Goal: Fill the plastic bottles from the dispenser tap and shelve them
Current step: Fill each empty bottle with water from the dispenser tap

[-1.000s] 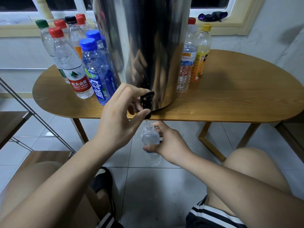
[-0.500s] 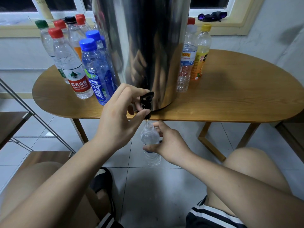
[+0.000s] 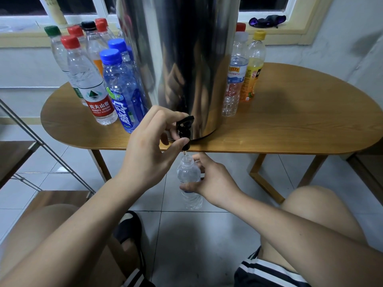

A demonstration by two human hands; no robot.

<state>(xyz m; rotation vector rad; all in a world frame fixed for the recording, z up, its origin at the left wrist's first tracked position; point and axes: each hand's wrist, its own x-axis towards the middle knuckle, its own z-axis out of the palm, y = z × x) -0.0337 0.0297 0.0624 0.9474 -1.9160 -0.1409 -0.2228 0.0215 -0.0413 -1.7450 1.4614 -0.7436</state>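
Wooden table (image 3: 290, 125) by a window (image 3: 83, 5): capped bottles (image 3: 93, 90) stand far left, steel dispenser (image 3: 186, 59) centre, more bottles (image 3: 236, 79) right. Left hand (image 3: 145, 154) grips the black tap (image 3: 183, 127), hiding its left side; right hand (image 3: 215, 183) holds the uncapped bottle (image 3: 187, 172) upright just beneath it.

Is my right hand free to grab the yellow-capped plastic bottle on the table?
Probably not: the right hand grips the small clear bottle under the black tap; otherwise the path looks open.
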